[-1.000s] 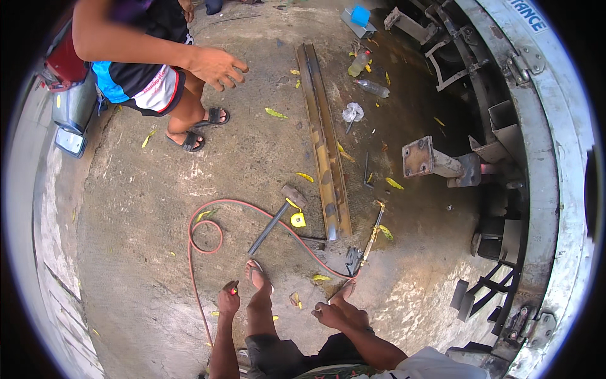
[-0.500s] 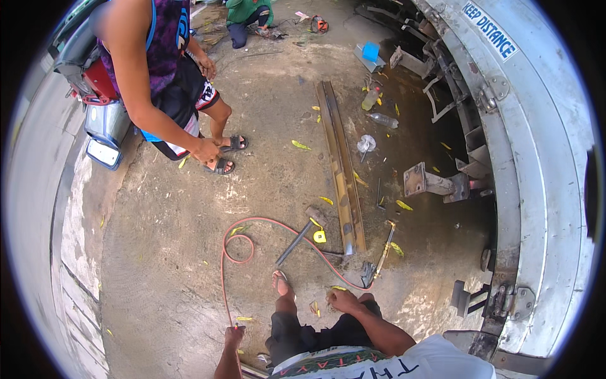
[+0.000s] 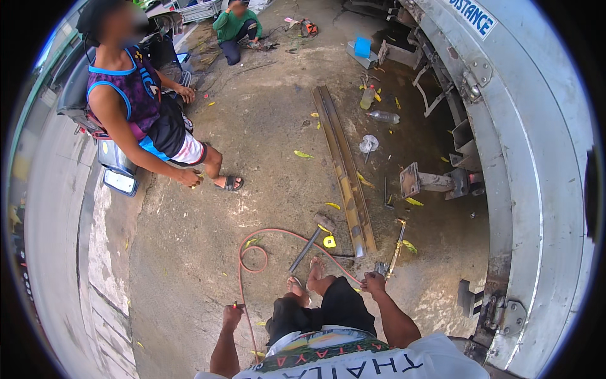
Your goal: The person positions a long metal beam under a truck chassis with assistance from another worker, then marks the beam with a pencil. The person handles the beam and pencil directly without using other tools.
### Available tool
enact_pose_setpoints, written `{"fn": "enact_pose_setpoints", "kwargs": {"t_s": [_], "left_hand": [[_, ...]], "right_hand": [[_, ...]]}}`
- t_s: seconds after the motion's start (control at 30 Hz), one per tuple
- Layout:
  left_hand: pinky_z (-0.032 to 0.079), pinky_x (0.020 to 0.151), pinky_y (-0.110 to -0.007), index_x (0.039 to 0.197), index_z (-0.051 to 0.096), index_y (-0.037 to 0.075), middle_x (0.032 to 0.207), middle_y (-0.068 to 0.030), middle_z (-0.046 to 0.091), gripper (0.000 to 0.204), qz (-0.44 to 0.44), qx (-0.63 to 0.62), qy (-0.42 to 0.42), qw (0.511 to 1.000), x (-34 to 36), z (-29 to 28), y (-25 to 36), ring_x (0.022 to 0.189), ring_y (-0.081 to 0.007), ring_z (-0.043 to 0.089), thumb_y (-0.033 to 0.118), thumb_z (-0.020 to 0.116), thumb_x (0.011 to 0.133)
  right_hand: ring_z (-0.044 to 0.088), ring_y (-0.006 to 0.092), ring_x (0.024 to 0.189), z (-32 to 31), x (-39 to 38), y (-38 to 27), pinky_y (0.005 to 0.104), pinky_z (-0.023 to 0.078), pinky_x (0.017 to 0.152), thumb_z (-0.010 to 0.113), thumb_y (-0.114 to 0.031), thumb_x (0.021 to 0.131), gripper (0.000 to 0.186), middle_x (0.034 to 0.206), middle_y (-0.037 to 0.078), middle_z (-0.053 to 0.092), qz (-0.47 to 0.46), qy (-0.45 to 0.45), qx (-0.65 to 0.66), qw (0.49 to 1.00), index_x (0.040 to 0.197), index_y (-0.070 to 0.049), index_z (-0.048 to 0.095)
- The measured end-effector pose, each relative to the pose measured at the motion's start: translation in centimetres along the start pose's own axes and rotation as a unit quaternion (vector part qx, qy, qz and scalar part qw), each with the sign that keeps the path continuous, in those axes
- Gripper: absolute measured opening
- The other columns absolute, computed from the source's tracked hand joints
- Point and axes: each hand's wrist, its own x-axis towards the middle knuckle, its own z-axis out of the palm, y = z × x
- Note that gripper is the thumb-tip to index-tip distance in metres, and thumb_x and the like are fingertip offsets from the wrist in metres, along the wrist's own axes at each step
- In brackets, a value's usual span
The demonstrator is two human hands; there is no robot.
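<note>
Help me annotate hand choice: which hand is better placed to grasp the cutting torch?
Likely the right hand: it's close to the cutting torch; the left hand is farther away, holding a small, partly red object.

Outdoor work spot in daylight: repair yard or roadside workshop, cannot tell which. Underfoot, bare stained concrete (image 3: pixel 189 278), yellow leaves (image 3: pixel 303 154) scattered over it. Along its right edge, a big grey metal vehicle body (image 3: pixel 555 189) with heavy hinges (image 3: pixel 514 318); rusty bracket (image 3: pixel 434 182) jutting out low down. Metalworking gear straight on the concrete: long steel beam (image 3: pixel 344 196) down the middle, sledgehammer (image 3: pixel 305 249) and yellow tape measure (image 3: pixel 329 241) by its near end, brass-coloured torch (image 3: pixel 396 251), looped red hose (image 3: pixel 278 230). Plastic bottle (image 3: pixel 383 117) lying right of the beam's far end. Beyond the left edge, a pale paved strip (image 3: pixel 57 208), road-like. At the far edge, a person in green (image 3: pixel 233 28) crouched low.
</note>
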Motion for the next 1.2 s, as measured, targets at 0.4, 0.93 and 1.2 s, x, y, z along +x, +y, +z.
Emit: {"fn": "enact_pose_setpoints", "kwargs": {"t_s": [0.4, 0.93, 1.2], "left_hand": [[0.052, 0.058, -0.032, 0.111, 0.077, 0.005, 0.085, -0.0083, 0.073, 0.031, 0.102, 0.069, -0.068, 0.990, 2.2, 0.3, 11.4, 0.068, -0.0160, 0.067, -0.001, 0.059, 0.087], [0.051, 0.059, -0.039, 0.102, 0.060, 0.013, 0.084, -0.0017, 0.056, 0.014, -0.175, -0.088, -0.288, 0.937, 18.6, -3.2, 21.0, 0.078, -0.0220, 0.065, 0.019, 0.052, 0.091], [0.054, 0.062, -0.033, 0.119, 0.072, 0.004, 0.100, -0.0098, 0.075, 0.036, 0.279, 0.210, -0.048, 0.936, 39.6, -14.0, 46.7, 0.074, -0.0183, 0.069, 0.003, 0.052, 0.090]], "right_hand": [[0.071, 0.0266, 0.069, -0.6, 2.9, -2.8, 0.0402, 0.063, 0.063, 0.062, -0.023, 0.098, 0.028, 0.092, 0.017, 0.070, 0.078, -0.009, 0.147, 0.986, 0.113, 0.001, 0.060], [0.045, 0.0133, 0.038, 4.6, 2.5, -17.1, 0.0301, 0.032, 0.036, 0.063, -0.044, 0.098, 0.048, 0.055, 0.006, 0.056, 0.103, 0.004, 0.093, 0.990, 0.079, 0.001, 0.068], [0.058, 0.0191, 0.054, 14.8, 6.4, -26.2, 0.0374, 0.044, 0.054, 0.068, -0.053, 0.093, 0.054, 0.063, 0.010, 0.063, -0.029, 0.018, 0.038, 0.999, 0.082, 0.000, 0.071]]}}
